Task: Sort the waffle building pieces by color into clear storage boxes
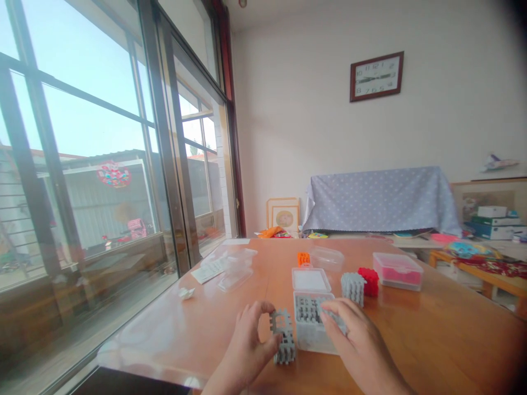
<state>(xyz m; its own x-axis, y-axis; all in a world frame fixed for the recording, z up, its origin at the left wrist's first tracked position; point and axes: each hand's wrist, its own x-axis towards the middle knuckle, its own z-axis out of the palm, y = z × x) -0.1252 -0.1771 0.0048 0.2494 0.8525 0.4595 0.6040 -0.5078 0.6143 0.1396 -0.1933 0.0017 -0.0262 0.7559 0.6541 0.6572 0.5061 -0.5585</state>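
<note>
My left hand [255, 343] is closed round the side of a grey stack of toothed plastic building pieces [284, 348], held upright just left of an open clear plastic box [315, 337]. Inside the box stand rows of similar grey toothed pieces [307, 310]. My right hand [356, 334] reaches over the box's right side, thumb and fingers pinched on a grey toothed piece [338, 317] that they partly cover. The box's lid [311, 280] lies tipped back behind it. Beyond my right hand stand a grey block of joined pieces [353, 289] and a red one [368, 281].
An orange block [303, 259] and a clear container [327, 259] lie farther back on the brown table [263, 291]. A lidded box with pink contents [397, 271] stands right. Clear lids [236, 269], a paper sheet [209, 269] and a crumpled white scrap [186, 293] lie left, beside the window.
</note>
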